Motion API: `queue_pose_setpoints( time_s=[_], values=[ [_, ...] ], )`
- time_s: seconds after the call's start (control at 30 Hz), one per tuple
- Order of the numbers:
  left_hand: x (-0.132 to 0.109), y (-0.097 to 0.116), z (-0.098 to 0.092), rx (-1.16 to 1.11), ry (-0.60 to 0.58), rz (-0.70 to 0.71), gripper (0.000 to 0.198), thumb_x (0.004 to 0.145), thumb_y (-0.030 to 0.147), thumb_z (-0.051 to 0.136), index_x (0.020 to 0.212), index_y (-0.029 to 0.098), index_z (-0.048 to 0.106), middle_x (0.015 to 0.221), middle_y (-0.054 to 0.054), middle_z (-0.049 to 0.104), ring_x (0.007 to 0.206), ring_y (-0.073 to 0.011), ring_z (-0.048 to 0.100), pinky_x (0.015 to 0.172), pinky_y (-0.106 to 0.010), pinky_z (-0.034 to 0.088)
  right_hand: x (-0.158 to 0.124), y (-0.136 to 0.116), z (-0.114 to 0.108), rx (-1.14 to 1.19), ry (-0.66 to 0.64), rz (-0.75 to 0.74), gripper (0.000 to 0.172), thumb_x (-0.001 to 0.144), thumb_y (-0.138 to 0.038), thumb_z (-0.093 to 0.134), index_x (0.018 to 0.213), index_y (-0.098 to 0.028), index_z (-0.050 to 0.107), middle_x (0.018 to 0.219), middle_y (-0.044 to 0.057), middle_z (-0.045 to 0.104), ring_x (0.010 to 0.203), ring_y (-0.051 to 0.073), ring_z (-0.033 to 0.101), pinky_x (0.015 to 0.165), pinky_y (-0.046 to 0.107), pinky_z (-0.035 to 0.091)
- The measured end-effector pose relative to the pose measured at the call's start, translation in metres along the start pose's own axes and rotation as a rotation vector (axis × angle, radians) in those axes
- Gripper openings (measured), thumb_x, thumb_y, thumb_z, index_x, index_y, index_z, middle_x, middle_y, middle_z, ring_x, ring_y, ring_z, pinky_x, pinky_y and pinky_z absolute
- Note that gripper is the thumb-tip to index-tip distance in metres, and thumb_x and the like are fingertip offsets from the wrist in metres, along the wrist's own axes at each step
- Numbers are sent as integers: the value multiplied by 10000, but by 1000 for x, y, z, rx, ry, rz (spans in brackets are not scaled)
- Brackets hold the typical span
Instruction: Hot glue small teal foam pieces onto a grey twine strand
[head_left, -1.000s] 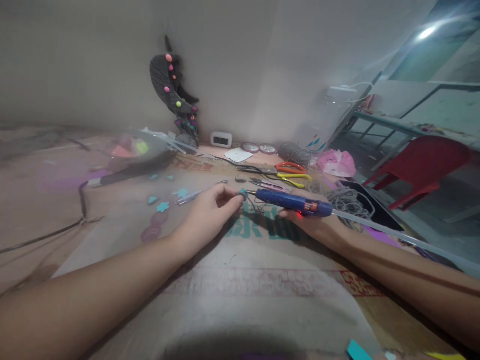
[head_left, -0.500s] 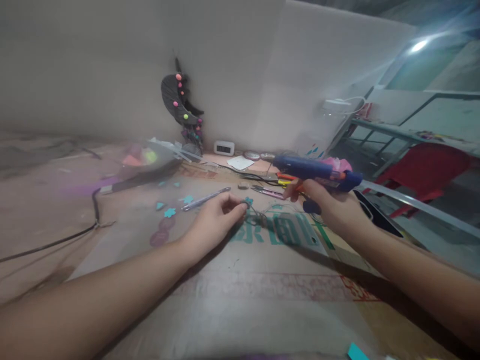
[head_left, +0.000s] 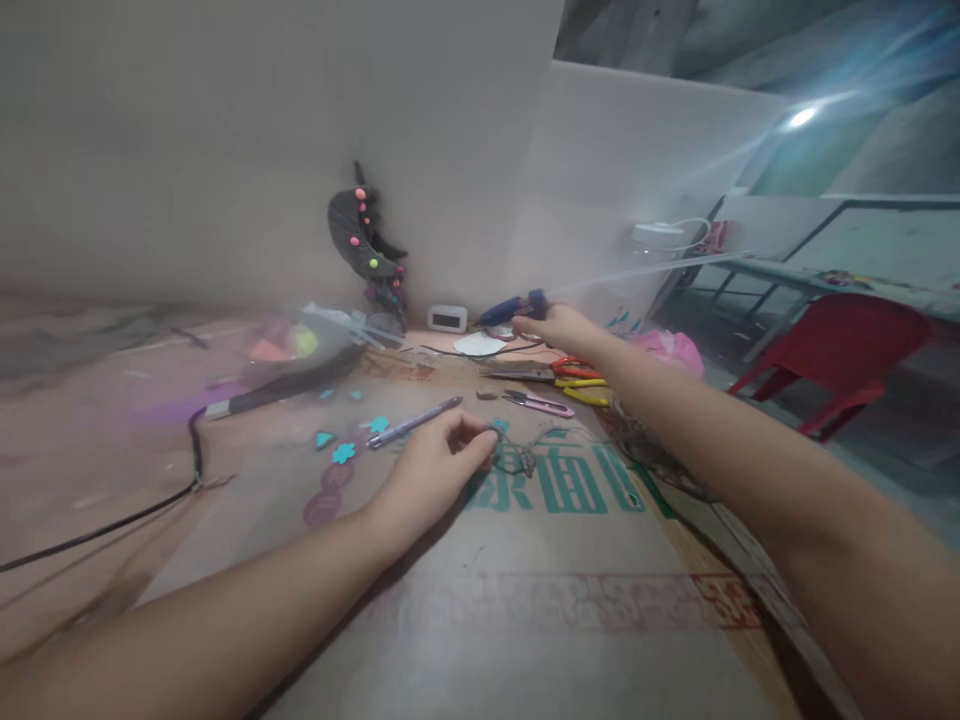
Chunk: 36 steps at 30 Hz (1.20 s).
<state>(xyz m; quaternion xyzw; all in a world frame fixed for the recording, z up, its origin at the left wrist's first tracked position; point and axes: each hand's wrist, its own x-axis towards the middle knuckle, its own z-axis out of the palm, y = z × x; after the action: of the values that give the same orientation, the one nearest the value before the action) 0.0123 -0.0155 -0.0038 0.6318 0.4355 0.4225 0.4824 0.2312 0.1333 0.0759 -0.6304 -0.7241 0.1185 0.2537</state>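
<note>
My left hand (head_left: 448, 448) is closed in a pinch on a thin grey wire (head_left: 517, 458), which loops out to the right over the printed board (head_left: 480, 600). A small teal piece (head_left: 499, 427) shows beside the fingertips. Farther back, my right hand (head_left: 553, 326) grips a blue hot glue gun (head_left: 514, 308) with its nozzle pointing left. A long clear glue stick (head_left: 645, 270) sticks out of its rear. Left of my left hand lie a pen (head_left: 414, 422) and teal flower cutouts (head_left: 343, 453).
Orange-handled pliers (head_left: 577, 368), yellow handles (head_left: 585, 392) and pink thread snips (head_left: 541, 404) lie below my right forearm. At the wall are a crescent ornament (head_left: 349, 235) with coloured balls and a white clock (head_left: 448, 319). A black cable (head_left: 196, 450) crosses the left side.
My right hand has carried the glue gun away from me and to the left, towards the wall, uncovering the pliers and snips. My left hand keeps its pinch on the wire.
</note>
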Motion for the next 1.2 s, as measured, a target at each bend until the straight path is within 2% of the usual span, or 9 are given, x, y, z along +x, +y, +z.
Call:
queue_pose_setpoints(
  time_s=[0.2,0.37,0.57,0.63,0.77,0.87,0.93,1.03,1.2],
  values=[
    [1,1,0,9,-9,-9,210,848,377,610,850,167,602,750,-26,656,723,-171,607,708,-306,454,26,27,33,-35,-65,59,391,891,-452,589,952,-92,727,866,105,729,742,181,636,640,247,449],
    [0,2,0,8,-14,-24,217,853,386,605,847,170,602,756,-21,652,728,-167,601,711,-304,452,22,29,28,-90,-61,61,398,860,-484,624,921,-104,725,890,114,740,788,207,652,685,261,462],
    [1,-2,1,-15,4,10,210,848,386,623,838,177,600,774,-19,658,718,-159,598,698,-294,454,-31,14,-1,-186,90,-20,334,832,-430,670,1007,-145,669,1087,160,703,1059,293,601,846,335,441],
    [1,-1,1,-20,11,24,196,849,373,622,829,179,597,774,-17,656,719,-156,597,703,-291,455,-65,2,-3,-155,158,-152,289,860,-440,620,934,-161,635,987,126,709,931,257,627,792,341,460],
    [-1,4,0,11,22,46,166,858,342,606,831,179,594,791,-15,654,737,-154,595,717,-289,448,-134,-24,11,442,-124,-78,326,822,-492,624,877,-221,451,998,52,693,481,81,512,448,244,432],
    [-2,7,-1,44,45,60,154,853,328,611,832,176,598,821,-18,657,760,-155,592,728,-289,444,-163,-33,28,704,-352,-4,402,761,-409,695,902,-255,351,1134,41,649,386,39,468,332,223,385],
    [-2,8,-1,60,52,60,154,850,327,614,828,176,603,826,-18,660,763,-157,593,727,-290,443,-170,-32,36,752,-395,0,397,770,-360,691,959,-265,354,1003,-2,653,407,62,503,352,231,415],
    [-2,6,-2,71,46,50,159,853,339,613,838,180,609,804,-13,663,743,-157,594,722,-295,445,-170,-23,38,558,-267,-200,382,816,-297,672,1111,-251,433,758,-49,604,555,116,567,521,268,488],
    [-2,4,-2,48,14,50,164,857,346,612,855,182,610,825,-19,672,755,-161,602,733,-302,451,-164,-8,34,10,113,-573,307,884,-283,641,1177,-229,570,819,16,650,702,156,589,648,296,454]
  ],
)
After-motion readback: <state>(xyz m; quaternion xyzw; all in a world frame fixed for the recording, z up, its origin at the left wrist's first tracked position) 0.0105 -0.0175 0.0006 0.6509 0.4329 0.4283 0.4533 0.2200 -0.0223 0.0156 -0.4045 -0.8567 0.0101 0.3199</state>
